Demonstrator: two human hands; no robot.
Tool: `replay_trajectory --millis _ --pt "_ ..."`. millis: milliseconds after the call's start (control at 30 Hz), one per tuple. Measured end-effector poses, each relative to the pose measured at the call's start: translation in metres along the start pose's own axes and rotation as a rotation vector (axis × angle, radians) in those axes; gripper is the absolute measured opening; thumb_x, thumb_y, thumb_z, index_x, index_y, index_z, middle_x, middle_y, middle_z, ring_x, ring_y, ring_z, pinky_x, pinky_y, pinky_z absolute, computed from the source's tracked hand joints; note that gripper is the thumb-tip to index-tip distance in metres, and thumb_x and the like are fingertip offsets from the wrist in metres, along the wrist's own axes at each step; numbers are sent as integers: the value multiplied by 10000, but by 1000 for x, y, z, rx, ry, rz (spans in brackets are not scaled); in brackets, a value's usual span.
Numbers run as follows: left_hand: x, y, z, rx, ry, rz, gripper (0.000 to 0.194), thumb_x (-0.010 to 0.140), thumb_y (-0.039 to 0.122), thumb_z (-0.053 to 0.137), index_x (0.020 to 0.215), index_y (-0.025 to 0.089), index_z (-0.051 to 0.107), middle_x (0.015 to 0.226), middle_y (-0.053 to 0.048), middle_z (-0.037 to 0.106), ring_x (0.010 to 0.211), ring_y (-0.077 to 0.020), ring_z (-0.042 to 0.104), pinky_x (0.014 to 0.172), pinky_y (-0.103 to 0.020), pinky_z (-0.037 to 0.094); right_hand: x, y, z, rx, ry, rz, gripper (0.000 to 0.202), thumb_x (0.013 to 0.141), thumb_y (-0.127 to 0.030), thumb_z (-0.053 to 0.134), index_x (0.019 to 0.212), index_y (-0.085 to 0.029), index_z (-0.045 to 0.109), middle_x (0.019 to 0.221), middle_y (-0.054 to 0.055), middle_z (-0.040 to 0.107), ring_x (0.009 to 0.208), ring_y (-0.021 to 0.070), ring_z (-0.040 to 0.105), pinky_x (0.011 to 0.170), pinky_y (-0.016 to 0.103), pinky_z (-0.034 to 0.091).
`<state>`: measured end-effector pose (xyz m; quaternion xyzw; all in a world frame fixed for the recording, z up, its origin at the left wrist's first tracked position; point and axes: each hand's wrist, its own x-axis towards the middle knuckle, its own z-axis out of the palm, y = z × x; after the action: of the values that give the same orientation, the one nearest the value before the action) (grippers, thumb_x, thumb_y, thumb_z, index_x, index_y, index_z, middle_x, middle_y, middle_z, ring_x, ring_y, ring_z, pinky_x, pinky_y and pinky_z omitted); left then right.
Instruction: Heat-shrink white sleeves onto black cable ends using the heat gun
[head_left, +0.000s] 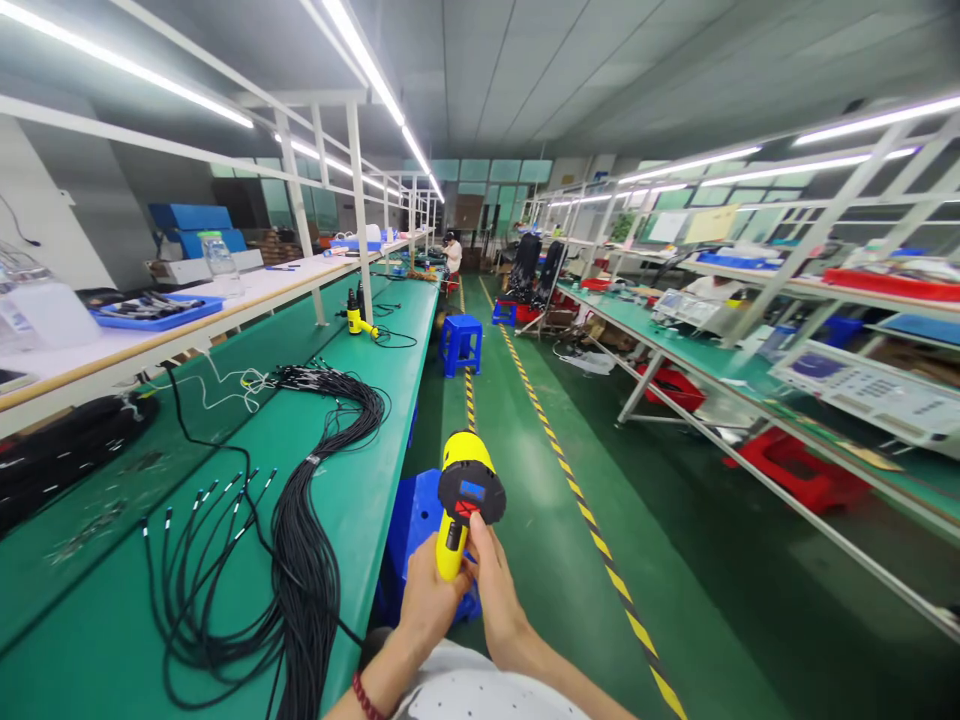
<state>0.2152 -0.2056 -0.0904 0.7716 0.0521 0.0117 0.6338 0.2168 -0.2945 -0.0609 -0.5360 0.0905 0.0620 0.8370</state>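
A yellow heat gun (466,452) with a black round rear end is held in front of my body, its small blue display and red buttons facing me. My left hand (429,598) is closed round the yellow handle. My right hand (496,590) is against the handle's other side, with one digit on the red buttons; its remaining fingers are partly hidden. To the left, a thick bundle of black cables (304,545) lies on the green bench (375,480), several loose ends fanned out.
Farther along the bench lies another yellow heat gun (355,318). A shelf (281,280) above carries a blue tray (161,318) and a glass jar (217,265). Blue stools (461,340) stand beside the bench. Across the aisle runs another bench (637,320). A person (452,252) sits far back.
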Motion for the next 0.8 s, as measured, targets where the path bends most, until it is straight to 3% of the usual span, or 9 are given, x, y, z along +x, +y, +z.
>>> replay_trajectory --millis 300,600,800 --pt "-2 -1 -5 -120 -26 -23 164 609 114 590 755 174 544 637 24 616 573 -123 539 531 -227 392 -4 -1 9 18 4 19 456 771 -591 636 1124 -304 668 1195 -11 671 1129 241 579 928 349 478" --pt "-6 2 -6 -210 -19 -32 163 590 82 568 723 170 539 591 29 596 540 -116 523 501 -218 361 -19 -11 17 -21 13 13 566 762 -644 605 1169 -253 644 1211 17 662 1179 262 547 998 379 431" --pt "-7 0 -8 -156 -2 -15 152 608 121 635 749 163 593 636 11 638 576 -132 544 522 -225 379 -18 -8 19 -38 32 8 566 761 -656 595 1152 -251 650 1188 21 670 1149 262 563 987 380 436"
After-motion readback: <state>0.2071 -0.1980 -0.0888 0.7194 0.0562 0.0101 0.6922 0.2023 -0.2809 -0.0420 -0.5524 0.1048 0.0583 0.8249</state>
